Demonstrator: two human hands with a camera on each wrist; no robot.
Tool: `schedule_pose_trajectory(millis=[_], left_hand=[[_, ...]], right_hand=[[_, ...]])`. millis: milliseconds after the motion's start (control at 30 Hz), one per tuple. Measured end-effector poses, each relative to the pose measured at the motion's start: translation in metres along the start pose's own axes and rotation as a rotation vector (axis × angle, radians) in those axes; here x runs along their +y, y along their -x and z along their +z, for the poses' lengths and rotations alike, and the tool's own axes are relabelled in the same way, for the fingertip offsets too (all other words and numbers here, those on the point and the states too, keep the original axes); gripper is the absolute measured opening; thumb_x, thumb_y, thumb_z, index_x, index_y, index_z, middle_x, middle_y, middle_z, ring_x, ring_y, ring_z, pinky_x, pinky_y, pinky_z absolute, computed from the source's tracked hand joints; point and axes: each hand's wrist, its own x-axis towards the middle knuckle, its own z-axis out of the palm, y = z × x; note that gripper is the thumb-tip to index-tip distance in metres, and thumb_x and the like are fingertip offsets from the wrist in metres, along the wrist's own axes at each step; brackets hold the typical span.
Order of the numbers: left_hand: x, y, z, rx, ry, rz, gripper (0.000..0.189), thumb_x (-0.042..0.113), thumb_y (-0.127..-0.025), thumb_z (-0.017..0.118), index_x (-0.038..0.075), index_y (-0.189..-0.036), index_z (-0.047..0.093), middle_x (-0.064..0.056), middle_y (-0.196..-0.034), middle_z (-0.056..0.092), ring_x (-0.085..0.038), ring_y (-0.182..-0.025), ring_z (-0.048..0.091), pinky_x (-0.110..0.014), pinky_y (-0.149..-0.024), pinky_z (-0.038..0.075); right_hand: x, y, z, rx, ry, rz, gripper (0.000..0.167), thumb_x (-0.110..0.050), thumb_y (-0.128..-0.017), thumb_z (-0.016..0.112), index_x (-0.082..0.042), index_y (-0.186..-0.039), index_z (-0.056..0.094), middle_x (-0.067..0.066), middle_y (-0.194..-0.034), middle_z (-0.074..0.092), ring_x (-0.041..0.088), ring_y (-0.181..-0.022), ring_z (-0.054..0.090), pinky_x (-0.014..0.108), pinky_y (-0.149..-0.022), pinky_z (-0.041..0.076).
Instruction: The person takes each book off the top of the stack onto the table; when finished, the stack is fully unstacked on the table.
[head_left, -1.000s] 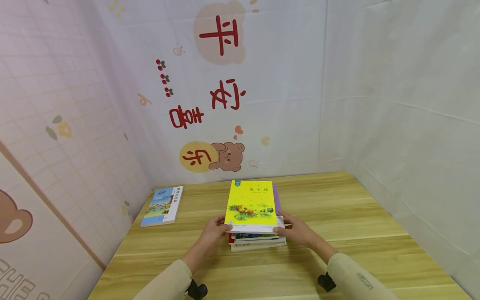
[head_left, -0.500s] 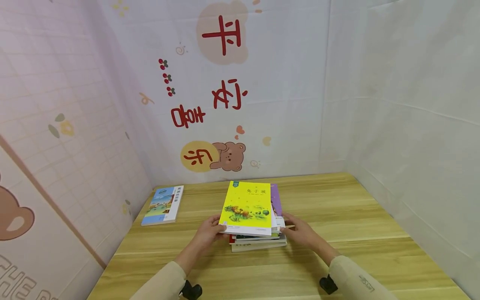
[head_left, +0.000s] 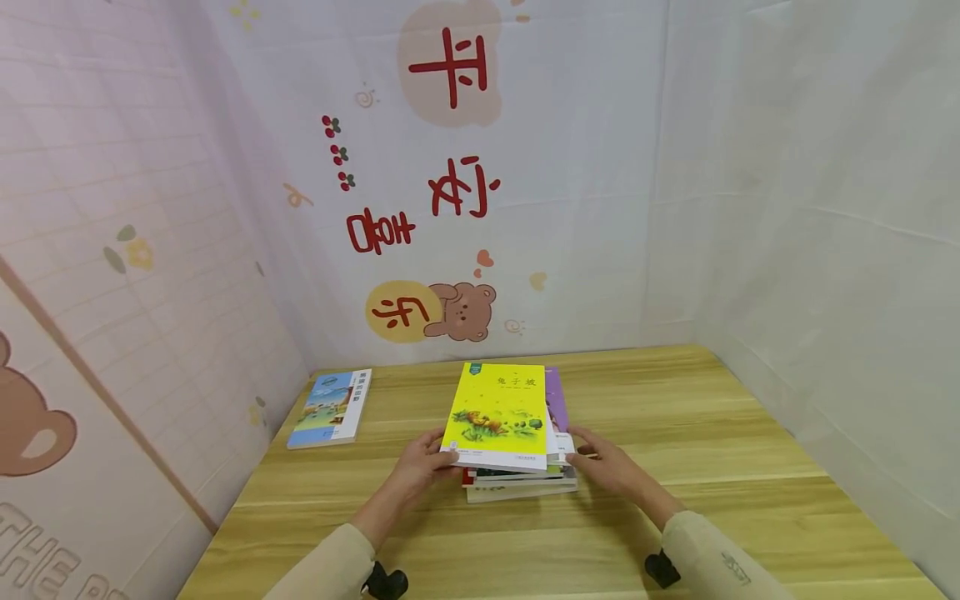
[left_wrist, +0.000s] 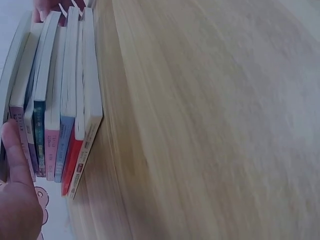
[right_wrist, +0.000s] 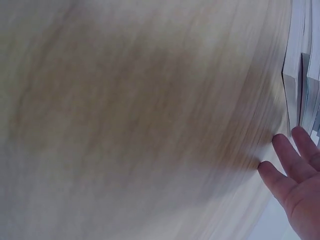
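Note:
A yellow-covered book (head_left: pixel 498 412) lies tilted on top of a stack of books (head_left: pixel 525 493), shifted left of those below. My left hand (head_left: pixel 416 465) grips its near left corner, the thumb on the cover. In the left wrist view, a finger of the left hand (left_wrist: pixel 17 200) lies along the spines at the stack's top. My right hand (head_left: pixel 606 467) is at the stack's right side, its thumb by a white book edge. Straight, spread fingers of the right hand (right_wrist: pixel 295 180) show beside the page edges in the right wrist view; its thumb is hidden there.
A blue-and-white book (head_left: pixel 330 408) lies alone at the far left of the wooden table (head_left: pixel 720 500). From under the yellow book a purple cover (head_left: pixel 555 398) sticks out on the right. A white printed cloth (head_left: pixel 585 250) hangs behind the table and along both sides.
Between the first and second frames the yellow book shifts left and the right hand leaves its near right corner. Since then the hands barely move; the whole view drifts slightly right.

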Motion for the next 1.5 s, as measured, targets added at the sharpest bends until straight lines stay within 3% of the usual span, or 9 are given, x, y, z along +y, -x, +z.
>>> schedule_pose_trajectory(millis=[333, 733, 1300, 1500], left_hand=[[-0.004, -0.002, 0.003, 0.063, 0.093, 0.008, 0.062, -0.007, -0.094, 0.054, -0.004, -0.151, 0.029, -0.027, -0.136, 0.052, -0.021, -0.092, 0.065, -0.043, -0.087, 0.055], [0.003, -0.001, -0.005, 0.104, 0.219, 0.016, 0.065, -0.005, -0.096, 0.052, 0.002, -0.155, 0.026, -0.023, -0.140, 0.049, -0.020, -0.090, 0.065, -0.043, -0.092, 0.053], [0.027, 0.000, -0.041, 0.192, 0.370, 0.113, 0.062, -0.006, -0.097, 0.048, 0.002, -0.154, 0.025, -0.007, -0.112, 0.061, -0.013, -0.080, 0.064, -0.029, -0.081, 0.056], [0.034, -0.001, -0.056, 0.228, 0.423, 0.131, 0.064, -0.006, -0.098, 0.048, 0.008, -0.156, 0.024, -0.003, -0.115, 0.059, -0.012, -0.080, 0.064, -0.028, -0.083, 0.056]], right_hand=[[0.001, 0.004, 0.001, 0.007, 0.046, 0.011, 0.061, -0.037, -0.097, 0.063, -0.014, -0.150, 0.044, 0.027, -0.136, 0.053, 0.043, -0.121, 0.055, 0.062, -0.097, 0.043], [-0.001, 0.004, -0.001, -0.004, 0.065, 0.029, 0.062, -0.039, -0.097, 0.063, -0.017, -0.151, 0.043, 0.026, -0.136, 0.055, 0.041, -0.119, 0.057, 0.062, -0.097, 0.042], [0.000, 0.003, 0.000, -0.001, 0.053, 0.032, 0.062, -0.038, -0.096, 0.063, -0.015, -0.150, 0.044, 0.026, -0.133, 0.057, 0.042, -0.119, 0.057, 0.063, -0.097, 0.042], [0.001, 0.004, 0.000, -0.015, 0.047, 0.034, 0.062, -0.040, -0.097, 0.062, -0.016, -0.151, 0.043, 0.026, -0.135, 0.055, 0.043, -0.121, 0.055, 0.063, -0.097, 0.041]])
